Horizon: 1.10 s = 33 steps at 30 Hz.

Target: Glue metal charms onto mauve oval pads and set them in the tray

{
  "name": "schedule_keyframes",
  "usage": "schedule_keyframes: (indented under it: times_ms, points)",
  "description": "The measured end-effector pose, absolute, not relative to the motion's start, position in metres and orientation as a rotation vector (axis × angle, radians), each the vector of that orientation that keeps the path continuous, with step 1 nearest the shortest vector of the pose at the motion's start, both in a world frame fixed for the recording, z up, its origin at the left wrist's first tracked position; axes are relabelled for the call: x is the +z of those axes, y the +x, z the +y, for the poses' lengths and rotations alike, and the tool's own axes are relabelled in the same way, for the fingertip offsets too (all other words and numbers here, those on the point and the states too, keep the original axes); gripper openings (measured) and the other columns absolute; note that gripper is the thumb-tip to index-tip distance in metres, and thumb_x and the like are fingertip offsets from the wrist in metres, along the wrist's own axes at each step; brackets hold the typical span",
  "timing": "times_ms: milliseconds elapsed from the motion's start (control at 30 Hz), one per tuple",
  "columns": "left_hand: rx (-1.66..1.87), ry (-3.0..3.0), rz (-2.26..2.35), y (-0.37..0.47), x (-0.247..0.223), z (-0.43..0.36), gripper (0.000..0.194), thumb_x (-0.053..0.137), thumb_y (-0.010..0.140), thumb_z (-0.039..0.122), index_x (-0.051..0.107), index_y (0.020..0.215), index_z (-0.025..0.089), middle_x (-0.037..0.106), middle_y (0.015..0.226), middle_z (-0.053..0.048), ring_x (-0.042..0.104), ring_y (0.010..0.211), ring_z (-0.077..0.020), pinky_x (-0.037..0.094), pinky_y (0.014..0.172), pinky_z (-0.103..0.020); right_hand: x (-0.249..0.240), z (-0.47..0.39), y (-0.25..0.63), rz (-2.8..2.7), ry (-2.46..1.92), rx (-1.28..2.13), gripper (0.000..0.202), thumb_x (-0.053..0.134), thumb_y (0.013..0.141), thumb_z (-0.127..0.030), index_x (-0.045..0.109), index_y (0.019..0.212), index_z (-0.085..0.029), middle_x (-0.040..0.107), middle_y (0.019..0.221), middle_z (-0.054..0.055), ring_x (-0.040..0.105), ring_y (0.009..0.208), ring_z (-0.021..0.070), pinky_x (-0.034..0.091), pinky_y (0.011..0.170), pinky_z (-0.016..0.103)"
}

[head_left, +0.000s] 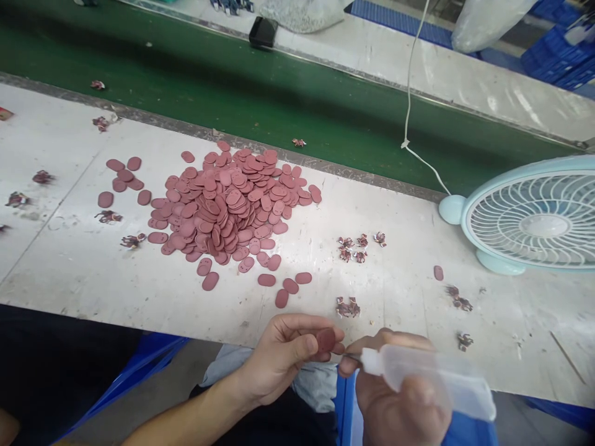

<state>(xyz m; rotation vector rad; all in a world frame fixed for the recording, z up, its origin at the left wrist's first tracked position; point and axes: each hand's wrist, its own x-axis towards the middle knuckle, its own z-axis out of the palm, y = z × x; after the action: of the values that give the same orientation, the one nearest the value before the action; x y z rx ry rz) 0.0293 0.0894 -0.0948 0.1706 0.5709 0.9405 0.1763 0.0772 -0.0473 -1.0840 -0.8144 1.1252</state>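
Observation:
My left hand (283, 353) pinches a reddish-brown oval disc (326, 340) between thumb and fingers, just off the table's front edge. Wrapped in my right hand (400, 396) is a translucent white squeeze bottle (437, 371) with a thin metal needle tip (352, 356). The tip points left toward the disc; whether they touch I cannot tell. Beyond my hands lies a big heap of similar oval discs (232, 204), with a few loose ones (290, 285) nearer me. Small brown-and-white figures (348, 306) lie on the table just past my hands.
A pale blue fan (534, 217) stands at the right, its white cord (408, 93) running up across a green conveyor belt (195, 105). More small figures (357, 248) are scattered over the white table (400, 297). A black box (263, 32) sits on the far ledge.

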Motion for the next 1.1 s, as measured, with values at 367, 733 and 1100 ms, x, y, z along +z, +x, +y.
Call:
schedule_keyframes:
  times_ms: [367, 733, 1100]
  points:
    - [0.990, 0.185, 0.581, 0.017, -0.112, 0.096, 0.024, 0.082, 0.082, 0.030, 0.080, 0.104, 0.021, 0.081, 0.106, -0.008, 0.076, 0.092, -0.0175, 0.057, 0.075, -0.019, -0.135, 0.125, 0.332, 0.593, 0.159, 1.832, 0.031, 0.064, 0.088, -0.040, 0.051, 0.111, -0.025, 0.041, 0.064, -0.006, 0.049, 0.050, 0.0127, 0.046, 0.036, 0.022]
    - [0.958, 0.215, 0.571, 0.014, -0.127, 0.102, 0.030, 0.086, 0.076, 0.035, 0.081, 0.101, 0.019, 0.080, 0.101, -0.011, 0.075, 0.085, -0.0181, 0.054, 0.069, -0.022, -0.056, 0.215, 0.208, -1.313, -1.462, 1.020, 0.031, 0.056, 0.096, -0.049, 0.066, 0.091, -0.021, 0.052, 0.058, -0.003, 0.056, 0.050, 0.0144, 0.051, 0.050, 0.028]
    - [1.000, 0.215, 0.560, 0.019, -0.135, 0.102, 0.036, 0.091, 0.068, 0.039, 0.081, 0.095, 0.016, 0.081, 0.095, -0.013, 0.076, 0.078, -0.0180, 0.055, 0.063, -0.020, -0.050, 0.432, 0.146, -1.773, -1.818, 0.546, 0.031, 0.065, 0.097, -0.034, 0.064, 0.123, -0.018, 0.063, 0.131, 0.010, 0.062, 0.117, 0.0261, 0.052, 0.099, 0.050]
